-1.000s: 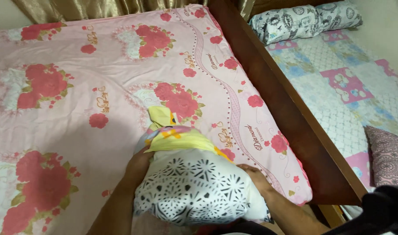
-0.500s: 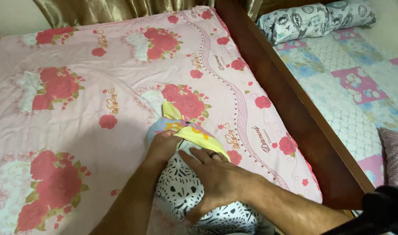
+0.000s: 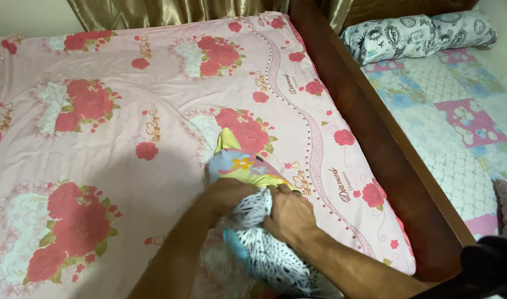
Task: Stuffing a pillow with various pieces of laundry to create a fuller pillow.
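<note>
On the left, the pink floral bedsheet [image 3: 126, 138] is lying flat over the mattress, with red roses printed on it. On this sheet, near the right edge of the bed, a pillow [image 3: 239, 166] is resting, and the person is working on it with both hands.

The left hand [image 3: 226, 196] is closing on the bunched black-and-white patterned pillowcase [image 3: 264, 252]; its fingers are partly hidden in the cloth, but the grip looks closed on the fabric. Just beside it, the right hand [image 3: 289, 213] is clenching the same bunched edge, also a closed grip. Past the hands the pillow end is showing light blue and yellow, pointing away from the person.

I am judging that the pillow is light, soft and easy to squash, and that the thin cloth is limp and a little slippery. The gathered edge of the case seems the best place for holding.

To the right, the dark wooden bed frame [image 3: 386, 149] is running along, and beyond it a patchwork quilt [image 3: 464, 127] and a grey printed pillow [image 3: 408, 36] are lying.
</note>
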